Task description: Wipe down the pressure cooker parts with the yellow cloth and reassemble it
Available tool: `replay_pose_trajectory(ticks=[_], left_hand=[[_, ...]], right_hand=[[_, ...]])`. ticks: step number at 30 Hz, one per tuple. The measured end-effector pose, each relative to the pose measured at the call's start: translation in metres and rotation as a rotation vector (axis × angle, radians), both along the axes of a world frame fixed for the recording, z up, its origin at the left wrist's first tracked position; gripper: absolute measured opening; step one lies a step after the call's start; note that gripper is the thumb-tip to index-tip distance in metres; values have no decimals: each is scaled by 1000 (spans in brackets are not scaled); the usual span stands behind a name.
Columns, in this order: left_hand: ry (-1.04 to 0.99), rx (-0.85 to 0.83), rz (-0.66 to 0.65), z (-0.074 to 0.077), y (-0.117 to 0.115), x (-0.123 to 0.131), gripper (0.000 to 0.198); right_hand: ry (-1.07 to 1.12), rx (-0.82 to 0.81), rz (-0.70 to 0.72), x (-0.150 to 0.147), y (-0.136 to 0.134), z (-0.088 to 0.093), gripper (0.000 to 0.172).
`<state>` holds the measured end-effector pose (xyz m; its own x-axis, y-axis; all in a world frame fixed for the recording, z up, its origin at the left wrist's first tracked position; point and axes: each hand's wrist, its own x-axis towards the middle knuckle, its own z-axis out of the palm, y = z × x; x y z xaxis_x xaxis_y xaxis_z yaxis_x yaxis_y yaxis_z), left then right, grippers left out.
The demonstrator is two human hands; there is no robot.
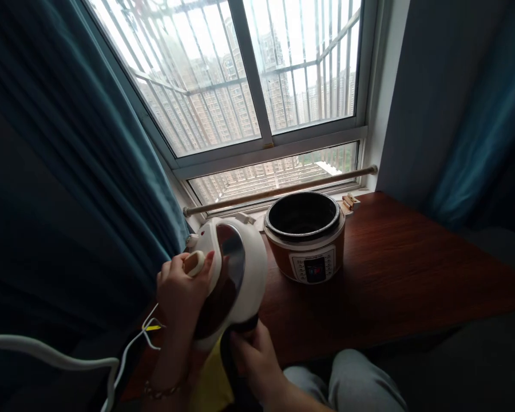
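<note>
My left hand (184, 289) is closed around the handle (194, 263) of a white pressure cooker lid (253, 269), which is tilted up on its side to the left of the cooker. Low on the lid's rim, my right hand (257, 349) grips a black and yellow cloth (217, 377); the black part touches the rim. The electric pressure cooker (278, 252) stands without its lid, and its dark inner pot (302, 212) shows. On its front is a lit control panel (315, 268).
The cooker sits on a reddish-brown wooden table (395, 257) against a barred window (278, 68). A rail (283, 190) crosses the sill behind it. White cables (131, 343) run at the lower left beside a blue curtain (107, 126). My knees (356, 377) are at the table's front edge.
</note>
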<state>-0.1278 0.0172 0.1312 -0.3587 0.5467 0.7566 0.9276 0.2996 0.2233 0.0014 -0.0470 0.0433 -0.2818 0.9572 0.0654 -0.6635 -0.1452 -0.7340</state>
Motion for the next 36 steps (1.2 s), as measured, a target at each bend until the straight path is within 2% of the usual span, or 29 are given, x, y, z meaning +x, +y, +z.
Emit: replay_pose_trajectory(ticks=[3, 6, 9, 11, 14, 16, 23, 25, 27, 30, 34, 36], left_hand=[[11, 33, -5, 39, 13, 33, 54], [3, -36, -95, 71, 39, 64, 55], [3, -159, -265, 92, 76, 92, 56], [16, -230, -366, 98, 103, 112, 55], [30, -281, -388, 95, 138, 141, 57], [42, -301, -387, 89, 156, 157, 57], [102, -362, -423, 67, 195, 189, 62], [122, -357, -416, 64, 202, 193, 61], [139, -341, -407, 60, 207, 196, 60], [172, -312, -414, 52, 212, 198, 58], [233, -253, -439, 39, 212, 196, 52], [253, -235, -445, 36, 212, 195, 50]], right_hand=[[75, -8, -23, 24, 7, 27, 36], [98, -40, -83, 51, 29, 47, 38], [82, -80, -196, 82, 57, 63, 39], [107, -87, -251, 105, 74, 73, 39], [119, -67, -289, 138, 94, 82, 37], [83, -54, -282, 155, 104, 82, 37], [-156, -83, -290, 188, 129, 53, 39], [-214, -60, -246, 193, 127, 47, 35], [-237, -35, -140, 197, 117, 43, 29], [-182, -86, -39, 205, 96, 38, 26], [-145, -217, -148, 222, 72, 17, 29], [-264, -137, -260, 232, 65, -2, 31]])
